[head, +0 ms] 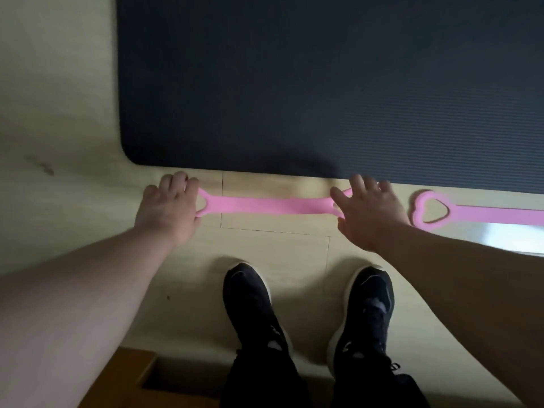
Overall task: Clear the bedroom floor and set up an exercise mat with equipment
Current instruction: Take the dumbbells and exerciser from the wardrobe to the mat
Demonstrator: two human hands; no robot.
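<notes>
Bending over the floor [265,245]: black shoes [247,293] planted just behind both hands, with a wooden furniture edge [126,378] nearer still, on the left hand's side.

Left hand [167,207]: laid over one end loop of the pink band [265,205], fingers bent down across it. Cannot tell whether they hook the loop or only cover it.

Right hand [371,210]: released, fingers spread and straight, over the other end loop, part of which shows beside the thumb. Contact unclear.

The band lies flat on the floor between the two hands, pulled out straight. Judged soft, rubbery and very light. It should stretch under pull, recoil if one end slips, and hang limp if lifted by the middle. Best hold: through the end loops, one per hand, fingers hooked inside.

Second pink band [500,216]: just outside the right hand and apart from it, heart-shaped loop nearest the hand, strip running out of view.

Mat [294,83]: just past the fingertips of both hands, unrolled flat, dark and ribbed. Looks like soft, grippy foam. The band lies near its edge, not on it.
</notes>
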